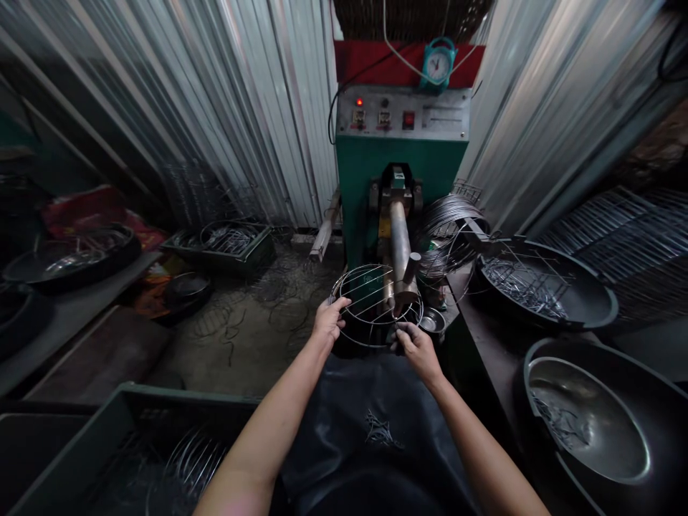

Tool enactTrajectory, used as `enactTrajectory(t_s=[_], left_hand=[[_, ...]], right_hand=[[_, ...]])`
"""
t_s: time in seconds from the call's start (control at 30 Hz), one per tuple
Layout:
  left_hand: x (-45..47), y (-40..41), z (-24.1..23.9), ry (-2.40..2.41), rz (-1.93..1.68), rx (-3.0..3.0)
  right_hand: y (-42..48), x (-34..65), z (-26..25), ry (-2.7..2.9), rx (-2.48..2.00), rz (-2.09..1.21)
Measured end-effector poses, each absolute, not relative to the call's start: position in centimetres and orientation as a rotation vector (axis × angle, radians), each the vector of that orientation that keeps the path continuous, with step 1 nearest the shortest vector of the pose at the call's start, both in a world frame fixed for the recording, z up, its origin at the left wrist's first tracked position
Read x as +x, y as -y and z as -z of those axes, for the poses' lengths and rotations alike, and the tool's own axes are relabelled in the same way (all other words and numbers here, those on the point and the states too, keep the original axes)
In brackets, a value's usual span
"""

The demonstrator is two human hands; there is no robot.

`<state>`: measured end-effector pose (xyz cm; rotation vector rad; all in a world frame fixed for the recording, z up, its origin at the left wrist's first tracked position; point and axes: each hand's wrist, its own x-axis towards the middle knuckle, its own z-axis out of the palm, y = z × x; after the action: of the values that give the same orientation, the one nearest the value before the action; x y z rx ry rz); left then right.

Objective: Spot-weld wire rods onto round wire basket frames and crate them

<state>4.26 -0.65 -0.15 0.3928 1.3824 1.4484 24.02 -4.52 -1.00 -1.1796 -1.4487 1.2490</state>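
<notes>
A round wire rack (359,292) with parallel cross wires is held level at the head of a green machine (355,179). My left hand (327,320) is closed on its left rim, thumb on top. My right hand (411,342) is pinched at the near right side of the rack, under the machine's metal arm (400,236). Its fingertips seem to hold a small wire piece, too small to make out surely. On the dark apron (344,408) over my lap lies a small pile of short bent wires (380,430).
At right stand a wide pan of wire pieces (537,287) and a metal bowl (607,423) inside a larger pan. A bundle of bent wires (451,222) sits beside the machine. A green crate (129,394) is at lower left; loose wire litters the floor (215,358).
</notes>
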Motion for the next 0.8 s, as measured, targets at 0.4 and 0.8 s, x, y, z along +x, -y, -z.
enactTrajectory(t_s=[0.4, 0.8], left_hand=[[4.3, 0.2, 0.4, -1.406, -1.458, 0.304], [3.1, 1.1, 0.6, -1.400, -1.254, 0.305]], right_hand=[[4.3, 24.0, 0.3, 1.454, -1.218, -1.186], [7.7, 26.4, 2.1, 1.754, -1.322, -0.657]])
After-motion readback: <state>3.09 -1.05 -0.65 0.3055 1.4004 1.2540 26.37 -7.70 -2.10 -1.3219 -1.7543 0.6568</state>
